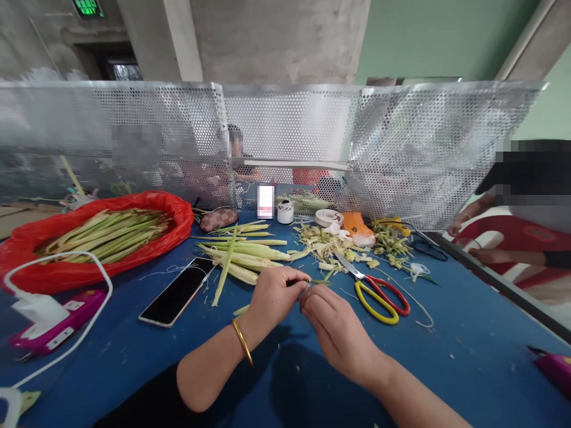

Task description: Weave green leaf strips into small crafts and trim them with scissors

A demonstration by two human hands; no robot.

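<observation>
My left hand (273,297) and my right hand (341,333) meet over the blue table, fingertips close together. In a pinch, my left fingers hold a small green strip of leaf (322,282), whose end sticks out to the right. A thin pale thread (307,287) shows between the fingertips, and my right fingers are closed on it; the rest is hidden by the fingers. Just beyond lie pale green corn husks (250,254). Scissors (379,297) with one red and one yellow handle rest right of my hands, blades partly apart.
A red bag (176,249) of long stalks stands left, behind a purple power strip (84,312). A phone (178,294) lies near my left forearm. Husk scraps (319,244) and a thread spool (285,213) sit further back, before a perforated metal screen (289,119). A person (535,208) sits right.
</observation>
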